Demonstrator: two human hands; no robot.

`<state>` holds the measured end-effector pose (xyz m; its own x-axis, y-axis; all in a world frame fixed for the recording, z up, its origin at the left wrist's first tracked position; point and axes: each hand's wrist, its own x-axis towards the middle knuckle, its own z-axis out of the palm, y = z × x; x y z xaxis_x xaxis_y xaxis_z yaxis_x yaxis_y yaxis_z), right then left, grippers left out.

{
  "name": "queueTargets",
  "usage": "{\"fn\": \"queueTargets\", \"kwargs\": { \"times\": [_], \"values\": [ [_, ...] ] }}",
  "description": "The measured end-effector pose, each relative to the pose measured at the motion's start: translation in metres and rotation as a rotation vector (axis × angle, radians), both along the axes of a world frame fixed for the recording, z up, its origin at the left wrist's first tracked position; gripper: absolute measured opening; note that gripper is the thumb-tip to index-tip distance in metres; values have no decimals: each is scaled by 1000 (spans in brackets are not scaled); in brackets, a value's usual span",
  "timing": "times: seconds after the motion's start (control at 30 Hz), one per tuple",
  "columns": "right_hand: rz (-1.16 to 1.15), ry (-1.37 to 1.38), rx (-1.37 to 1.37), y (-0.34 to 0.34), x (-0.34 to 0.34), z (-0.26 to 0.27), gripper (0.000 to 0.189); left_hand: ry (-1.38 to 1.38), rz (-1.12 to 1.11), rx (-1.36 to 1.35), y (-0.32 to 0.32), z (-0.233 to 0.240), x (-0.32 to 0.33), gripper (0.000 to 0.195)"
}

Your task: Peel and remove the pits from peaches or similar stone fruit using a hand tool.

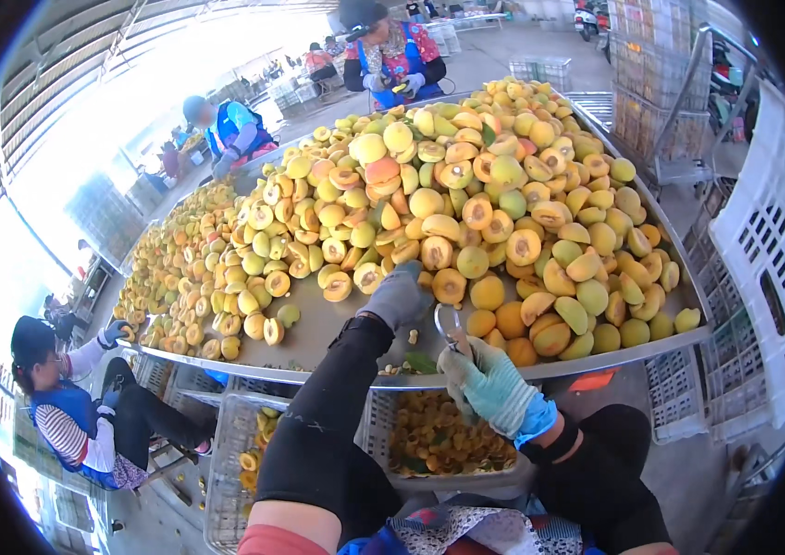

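A large heap of halved and whole yellow peaches or apricots (434,215) covers the metal-rimmed table (614,352). My left hand (399,295), in a grey glove, reaches onto the near side of the heap, its fingertips against the fruit; whether it grips a piece cannot be told. My right hand (493,381), in a pale green and white glove, is closed around the handle of a looped metal pitting tool (449,325), held over the table's near edge. A green leaf (421,362) and small scraps lie on the bare metal between my hands.
Below the table stand a crate of pits and scraps (448,469) and a clear plastic crate (219,485) with fruit pieces. A white slatted crate (774,257) rises at right. One co-worker (73,409) sits at left; two others (229,135) are across the table.
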<state>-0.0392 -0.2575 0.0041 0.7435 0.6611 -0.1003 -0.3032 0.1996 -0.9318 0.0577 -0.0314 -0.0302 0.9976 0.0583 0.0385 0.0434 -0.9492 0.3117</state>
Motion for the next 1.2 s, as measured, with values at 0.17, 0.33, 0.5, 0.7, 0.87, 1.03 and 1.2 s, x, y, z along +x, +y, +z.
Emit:
{"fn": "queueTargets", "kwargs": {
  "times": [0.17, 0.33, 0.5, 0.7, 0.87, 1.03, 1.2],
  "values": [
    [-123, -98, 22, 9, 6, -12, 18, 268, 14, -387, -1, 41, -45, 45],
    [-243, -565, -53, 24, 3, -33, 16, -171, 164, -1205, -16, 52, -100, 30],
    [-296, -925, -321, 40, -7, -36, 18, -408, 97, -1802, -56, 59, -146, 34],
    [-272, -956, -499, 55, -19, -38, 34, -631, 120, -1886, -40, 31, -148, 43],
    [-226, -937, -542, 64, -23, -41, 42, -601, 96, -1824, -44, 31, -150, 44],
    [-211, -912, -399, 77, -27, -47, 41, -599, 145, -2096, -40, 22, -151, 44],
    [-193, -826, -391, 88, -30, -58, 27, -678, 172, -1890, -42, 16, -153, 45]
  ]
}}
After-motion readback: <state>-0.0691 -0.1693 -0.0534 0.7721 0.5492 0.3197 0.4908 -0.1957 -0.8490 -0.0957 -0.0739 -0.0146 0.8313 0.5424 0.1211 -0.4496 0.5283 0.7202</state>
